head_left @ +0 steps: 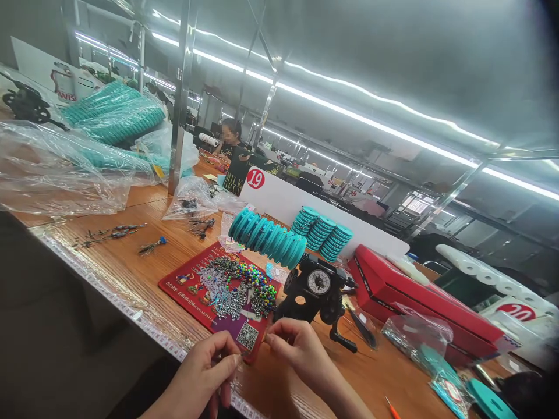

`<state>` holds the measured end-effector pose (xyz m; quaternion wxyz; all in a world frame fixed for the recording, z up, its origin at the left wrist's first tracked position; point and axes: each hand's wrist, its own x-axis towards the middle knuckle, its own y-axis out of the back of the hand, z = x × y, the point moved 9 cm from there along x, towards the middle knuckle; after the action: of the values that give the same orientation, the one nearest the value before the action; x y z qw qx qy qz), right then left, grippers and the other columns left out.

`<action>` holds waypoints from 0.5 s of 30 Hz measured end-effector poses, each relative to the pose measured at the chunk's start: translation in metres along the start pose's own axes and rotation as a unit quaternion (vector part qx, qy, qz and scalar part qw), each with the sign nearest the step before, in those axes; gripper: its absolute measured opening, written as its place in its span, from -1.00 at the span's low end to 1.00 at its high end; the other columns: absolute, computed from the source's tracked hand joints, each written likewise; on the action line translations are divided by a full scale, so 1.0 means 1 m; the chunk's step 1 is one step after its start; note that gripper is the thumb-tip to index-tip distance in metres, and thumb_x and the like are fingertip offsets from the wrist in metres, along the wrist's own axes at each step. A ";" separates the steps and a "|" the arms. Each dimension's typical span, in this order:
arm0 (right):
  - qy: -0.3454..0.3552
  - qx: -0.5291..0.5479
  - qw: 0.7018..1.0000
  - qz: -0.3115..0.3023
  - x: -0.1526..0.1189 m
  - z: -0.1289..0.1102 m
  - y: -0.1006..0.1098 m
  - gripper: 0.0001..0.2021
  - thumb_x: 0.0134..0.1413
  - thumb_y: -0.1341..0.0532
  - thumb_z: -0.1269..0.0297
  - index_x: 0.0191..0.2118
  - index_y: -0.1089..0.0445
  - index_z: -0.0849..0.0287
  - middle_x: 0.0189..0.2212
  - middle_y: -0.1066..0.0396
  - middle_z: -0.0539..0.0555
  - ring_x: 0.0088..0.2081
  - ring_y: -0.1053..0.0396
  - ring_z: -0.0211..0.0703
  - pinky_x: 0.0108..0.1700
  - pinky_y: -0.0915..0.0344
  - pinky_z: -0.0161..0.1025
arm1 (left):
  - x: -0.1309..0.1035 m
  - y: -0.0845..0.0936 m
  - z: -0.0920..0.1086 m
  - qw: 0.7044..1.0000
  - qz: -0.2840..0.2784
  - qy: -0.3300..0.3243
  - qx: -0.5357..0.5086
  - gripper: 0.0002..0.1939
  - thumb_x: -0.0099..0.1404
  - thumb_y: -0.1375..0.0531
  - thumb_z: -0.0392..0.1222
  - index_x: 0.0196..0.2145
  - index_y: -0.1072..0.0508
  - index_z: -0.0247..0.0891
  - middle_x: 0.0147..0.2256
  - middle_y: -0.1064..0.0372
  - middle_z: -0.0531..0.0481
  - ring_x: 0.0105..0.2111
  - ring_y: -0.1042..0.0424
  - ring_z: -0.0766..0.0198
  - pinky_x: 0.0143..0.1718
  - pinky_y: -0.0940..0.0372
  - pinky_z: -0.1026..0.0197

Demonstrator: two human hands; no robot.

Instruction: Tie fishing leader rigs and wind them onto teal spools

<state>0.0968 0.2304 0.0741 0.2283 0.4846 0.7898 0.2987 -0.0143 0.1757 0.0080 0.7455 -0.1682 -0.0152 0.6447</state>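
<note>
My left hand (208, 372) is closed in a pinch above the table's front edge. Close by on the right, my right hand (297, 347) also pinches, thumb against forefinger, near the corner of a red printed mat (183, 285). Whatever lies between the fingertips is too thin or small to make out. Small metal swivels (229, 305), colourful beads (257, 282) and clear beads (209, 285) lie in heaps on the mat. Behind my right hand stands a black winder (305, 291) with a round dial and a crank handle (343, 339). A row of turquoise spools (268, 238) sits on its shaft.
Stacked turquoise spools (323, 230) stand behind the winder. A red box (419, 302) lies to the right, near plastic bags (419, 331) and an orange-tipped tool (392, 408). At left are bagged spools (113, 116) and a metal post (178, 116). A person (230, 137) sits farther back.
</note>
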 end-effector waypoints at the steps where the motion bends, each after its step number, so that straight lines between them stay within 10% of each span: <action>1: 0.000 -0.001 1.000 -0.001 0.000 0.000 -0.001 -0.85 -0.08 -0.10 0.36 -0.48 -0.41 0.24 -0.56 -0.37 -0.01 -0.51 -0.18 -0.32 -0.49 -0.05 -0.40 | 0.000 0.000 0.001 1.000 0.002 0.002 -0.004 -0.77 0.06 -0.08 -0.03 -0.53 -0.19 -0.24 -0.77 -0.12 0.24 -0.81 -0.13 0.47 -0.84 -0.01 0.47; 15: -0.018 -0.035 0.998 0.039 0.001 0.009 0.000 -0.82 -0.06 -0.08 0.37 -0.50 -0.43 0.22 -0.58 -0.36 -0.02 -0.49 -0.24 -0.29 -0.50 -0.08 -0.43 | 0.005 0.009 -0.001 0.999 0.033 -0.017 0.012 -0.70 -0.06 -0.18 0.01 -0.63 -0.19 -0.24 -0.76 -0.13 0.20 -0.73 -0.14 0.45 -0.70 -0.05 0.40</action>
<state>0.1023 0.2338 0.0672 0.2479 0.5120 0.7551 0.3261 -0.0219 0.1813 0.0039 0.7257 -0.1485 -0.0143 0.6717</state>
